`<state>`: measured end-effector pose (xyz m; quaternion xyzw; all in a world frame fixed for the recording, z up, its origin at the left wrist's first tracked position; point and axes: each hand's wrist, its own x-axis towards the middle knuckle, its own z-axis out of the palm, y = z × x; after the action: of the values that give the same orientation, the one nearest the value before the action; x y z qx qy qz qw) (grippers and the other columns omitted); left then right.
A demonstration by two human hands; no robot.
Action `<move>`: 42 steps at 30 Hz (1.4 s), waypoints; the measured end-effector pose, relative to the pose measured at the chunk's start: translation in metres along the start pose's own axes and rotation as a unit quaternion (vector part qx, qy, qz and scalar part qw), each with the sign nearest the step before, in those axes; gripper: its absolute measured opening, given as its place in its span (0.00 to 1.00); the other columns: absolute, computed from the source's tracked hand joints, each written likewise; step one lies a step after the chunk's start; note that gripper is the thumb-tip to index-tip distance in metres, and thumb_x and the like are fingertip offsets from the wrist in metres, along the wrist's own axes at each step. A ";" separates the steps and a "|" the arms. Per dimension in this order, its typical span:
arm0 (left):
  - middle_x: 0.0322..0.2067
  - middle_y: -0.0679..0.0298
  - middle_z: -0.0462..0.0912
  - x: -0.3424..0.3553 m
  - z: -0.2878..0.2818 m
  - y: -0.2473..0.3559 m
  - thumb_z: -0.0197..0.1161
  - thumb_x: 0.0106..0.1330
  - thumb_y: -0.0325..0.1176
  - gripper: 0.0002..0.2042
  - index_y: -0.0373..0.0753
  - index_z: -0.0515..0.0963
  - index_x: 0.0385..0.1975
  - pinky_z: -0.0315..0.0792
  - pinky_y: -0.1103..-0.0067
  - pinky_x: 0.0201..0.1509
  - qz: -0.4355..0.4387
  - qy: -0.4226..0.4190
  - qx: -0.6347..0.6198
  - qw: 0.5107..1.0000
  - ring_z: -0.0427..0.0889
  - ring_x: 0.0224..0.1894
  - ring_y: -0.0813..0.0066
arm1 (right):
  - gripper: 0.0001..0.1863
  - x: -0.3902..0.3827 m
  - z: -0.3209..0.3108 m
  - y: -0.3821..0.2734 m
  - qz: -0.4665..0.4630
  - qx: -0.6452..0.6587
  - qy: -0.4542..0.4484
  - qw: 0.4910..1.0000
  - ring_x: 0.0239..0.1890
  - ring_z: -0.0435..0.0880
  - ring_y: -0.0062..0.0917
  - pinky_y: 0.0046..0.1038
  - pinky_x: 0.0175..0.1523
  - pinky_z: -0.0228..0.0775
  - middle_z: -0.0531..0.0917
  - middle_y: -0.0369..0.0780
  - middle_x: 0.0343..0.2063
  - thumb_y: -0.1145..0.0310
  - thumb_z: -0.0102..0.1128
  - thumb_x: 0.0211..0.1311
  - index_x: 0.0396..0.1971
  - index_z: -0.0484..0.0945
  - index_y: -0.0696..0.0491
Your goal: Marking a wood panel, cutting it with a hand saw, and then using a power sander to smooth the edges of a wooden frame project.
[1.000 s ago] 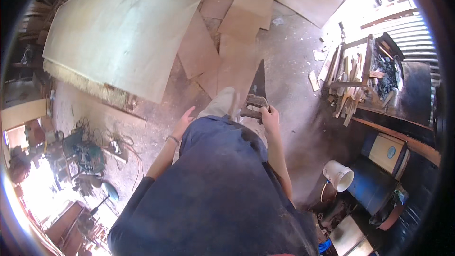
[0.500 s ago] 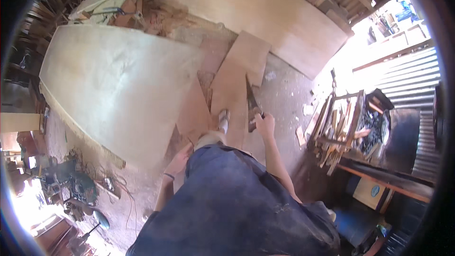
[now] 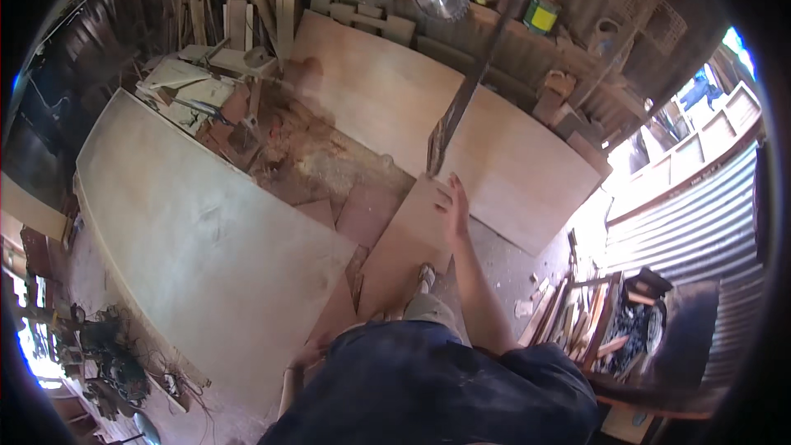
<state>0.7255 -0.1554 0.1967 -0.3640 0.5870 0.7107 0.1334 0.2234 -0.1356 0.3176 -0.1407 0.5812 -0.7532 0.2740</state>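
Hands apart: right (image 3: 457, 208) open beside saw (image 3: 466, 89), contact unclear; left (image 3: 310, 352) blurred, grip unclear. Saw crosses plywood (image 3: 527, 173) in view; if unsupported, could fall, scratching wood.

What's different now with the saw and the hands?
The right hand has moved forward and let go of the handsaw, which is now farther ahead, beyond the open fingers. I can't tell whether it rests on anything. The left hand stays back, and the big pale sheet still lies to the left.
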 end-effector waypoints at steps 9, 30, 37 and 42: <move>0.54 0.47 0.75 0.044 0.037 0.043 0.57 0.63 0.25 0.34 0.35 0.52 0.69 0.70 0.73 0.58 0.011 0.091 -0.130 0.987 0.75 0.56 0.65 | 0.32 0.311 0.095 -0.015 0.224 0.155 -0.331 0.903 0.11 0.71 0.21 0.19 0.14 0.62 0.78 0.36 0.18 0.31 0.43 0.59 0.30 0.75 0.48; 0.42 0.66 0.73 0.173 0.018 0.450 0.64 0.65 0.42 0.19 0.37 0.70 0.48 0.69 0.80 0.51 0.440 0.442 -0.443 0.644 0.71 0.46 0.78 | 0.05 0.125 0.316 -0.101 -0.517 -0.004 -0.833 0.196 0.29 0.79 0.28 0.35 0.43 0.66 0.79 0.36 0.22 0.72 0.61 0.37 0.17 0.74 0.50; 0.43 0.68 0.78 0.216 -0.049 0.423 0.67 0.62 0.39 0.24 0.37 0.68 0.55 0.74 0.83 0.42 0.456 0.576 -0.525 0.429 0.77 0.42 0.82 | 0.18 0.164 0.348 -0.045 -0.437 -0.107 -0.678 0.582 0.50 0.74 0.38 0.37 0.56 0.66 0.76 0.46 0.46 0.66 0.62 0.54 0.44 0.75 0.56; 0.42 0.66 0.79 0.226 -0.102 0.390 0.62 0.66 0.38 0.18 0.39 0.70 0.51 0.75 0.80 0.46 0.461 0.531 -0.635 0.320 0.79 0.44 0.78 | 0.18 0.185 0.343 0.008 0.172 -0.175 -0.765 0.596 0.38 0.76 0.19 0.21 0.44 0.69 0.77 0.37 0.36 0.71 0.59 0.61 0.50 0.70 0.56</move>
<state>0.3628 -0.4113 0.3271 -0.3084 -0.0248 0.4686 -0.8275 0.2574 -0.5178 0.3879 -0.6078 0.2924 -0.1924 0.7128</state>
